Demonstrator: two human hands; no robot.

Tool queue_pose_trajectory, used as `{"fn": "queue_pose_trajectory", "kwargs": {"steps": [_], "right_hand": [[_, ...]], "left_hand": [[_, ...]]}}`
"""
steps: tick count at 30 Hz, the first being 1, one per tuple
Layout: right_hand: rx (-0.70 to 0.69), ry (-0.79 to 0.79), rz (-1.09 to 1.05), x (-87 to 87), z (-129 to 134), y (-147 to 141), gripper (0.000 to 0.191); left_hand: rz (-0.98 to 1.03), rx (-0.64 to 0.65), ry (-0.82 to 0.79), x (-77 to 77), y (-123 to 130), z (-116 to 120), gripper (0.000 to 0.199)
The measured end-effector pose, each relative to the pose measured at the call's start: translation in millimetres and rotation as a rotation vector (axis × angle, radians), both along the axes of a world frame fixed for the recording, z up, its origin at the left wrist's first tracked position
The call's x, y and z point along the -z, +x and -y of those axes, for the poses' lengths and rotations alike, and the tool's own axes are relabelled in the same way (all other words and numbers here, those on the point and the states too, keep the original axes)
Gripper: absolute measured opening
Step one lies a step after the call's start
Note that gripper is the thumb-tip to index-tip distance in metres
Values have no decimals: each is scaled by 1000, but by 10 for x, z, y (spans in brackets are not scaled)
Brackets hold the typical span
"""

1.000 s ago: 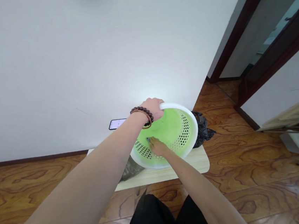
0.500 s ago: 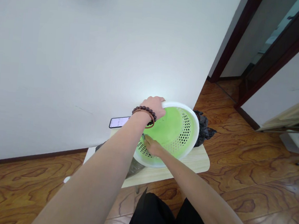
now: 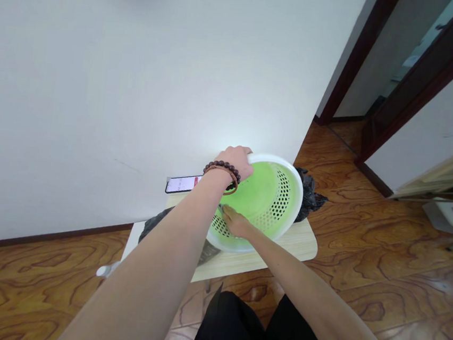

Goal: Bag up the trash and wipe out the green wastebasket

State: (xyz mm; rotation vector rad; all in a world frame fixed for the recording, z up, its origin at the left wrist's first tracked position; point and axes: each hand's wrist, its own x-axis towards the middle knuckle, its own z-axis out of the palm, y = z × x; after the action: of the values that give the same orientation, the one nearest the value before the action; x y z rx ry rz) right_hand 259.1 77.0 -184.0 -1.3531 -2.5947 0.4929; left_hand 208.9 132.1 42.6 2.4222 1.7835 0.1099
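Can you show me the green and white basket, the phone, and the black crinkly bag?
Green and white plastic basket (image 3: 295,198): head view, rim.
Flat rectangular phone (image 3: 181,184): head view, screen.
Black crinkly plastic bag (image 3: 309,199): head view, crumpled side.

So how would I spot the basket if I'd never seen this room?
Find the white wall, then the pale table beside it. The basket there is round, green inside with a white rim and little holes, unlike the crumpled black bag beside it.

- Bright, cool light, soft shadows; source out of view.
- Pale glow mid-wall (image 3: 231,122); blurry dark smudge toward eleven o'clock.
- Glare on floor (image 3: 435,286) near four o'clock.
- Doorway (image 3: 384,67) dimmer at one o'clock.
- Wide-angle stretching toward edges; fine detail soft.
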Motion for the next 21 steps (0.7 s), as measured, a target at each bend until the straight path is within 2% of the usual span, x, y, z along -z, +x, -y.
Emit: {"fn": "queue_pose_trajectory", "kwargs": {"steps": [2,5,7,10,13,16,19,21], "right_hand": [[-7,12,5,22,19,196,45],[107,5,96,26,24,341,46],[100,7,135,4,27,250,44],[-20,65,89,-47,40,-4,40],[-11,43,70,-94,34,-56,43],[85,-54,191,-124,-30,219,46],[219,-70,277,-131,-122,530,50],[245,-64,278,-126,-154,554,50]], "left_hand": [[2,-4,-8,-8,-5,0,42],[6,7,-8,-13,-8,-4,39],[4,0,5,-11,-7,-8,39],[-2,-17,18,-8,-8,-10,38],[-3,-15,12,-11,-15,-5,38],[-7,-19,-1,-16,-22,2,39],[-2,-18,3,-5,-27,-1,41],[5,-6,18,14,-28,-9,41]]}}
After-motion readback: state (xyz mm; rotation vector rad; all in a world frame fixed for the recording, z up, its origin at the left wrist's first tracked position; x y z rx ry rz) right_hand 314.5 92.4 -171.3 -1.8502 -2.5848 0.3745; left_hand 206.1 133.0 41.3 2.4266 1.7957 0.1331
